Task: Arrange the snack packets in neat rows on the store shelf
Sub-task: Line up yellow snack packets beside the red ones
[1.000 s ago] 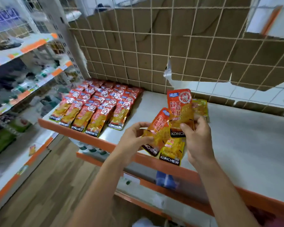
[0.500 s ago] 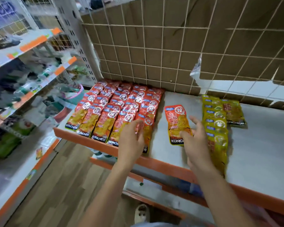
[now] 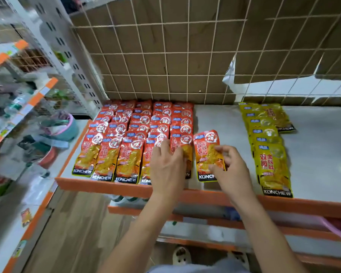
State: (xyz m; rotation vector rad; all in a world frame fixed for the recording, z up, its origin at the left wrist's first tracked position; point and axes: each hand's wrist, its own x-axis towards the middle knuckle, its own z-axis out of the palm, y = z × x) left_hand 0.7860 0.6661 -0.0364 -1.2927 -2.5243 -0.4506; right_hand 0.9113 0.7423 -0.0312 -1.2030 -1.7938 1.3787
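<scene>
A grey store shelf (image 3: 224, 123) with an orange front lip (image 3: 106, 187) runs across the view, backed by a wire grid (image 3: 185, 52) with brown cardboard (image 3: 165, 36) behind it. Wooden flooring (image 3: 77, 223) shows below, and blurred goods fill the neighbouring shelving (image 3: 18, 115) at the left.

On the left part of the shelf, red KONCHEW packets (image 3: 140, 123) lie flat in five overlapping columns that reach from the grid to the lip. Just beside the rightmost column lies a single red packet (image 3: 205, 150), lined up with the front row.

The right hand (image 3: 230, 168) has its grip closed on this single red packet, thumb and fingertips pinching its right edge. The left hand (image 3: 166, 168) rests palm down on the front packets of the two rightmost columns; its grip is loose, the fingers laid nearly straight and closed round nothing.

Well apart to the right, yellow KONCHEW packets (image 3: 270, 160) form one overlapping column, with another yellow packet (image 3: 280, 117) beside it near the back.
</scene>
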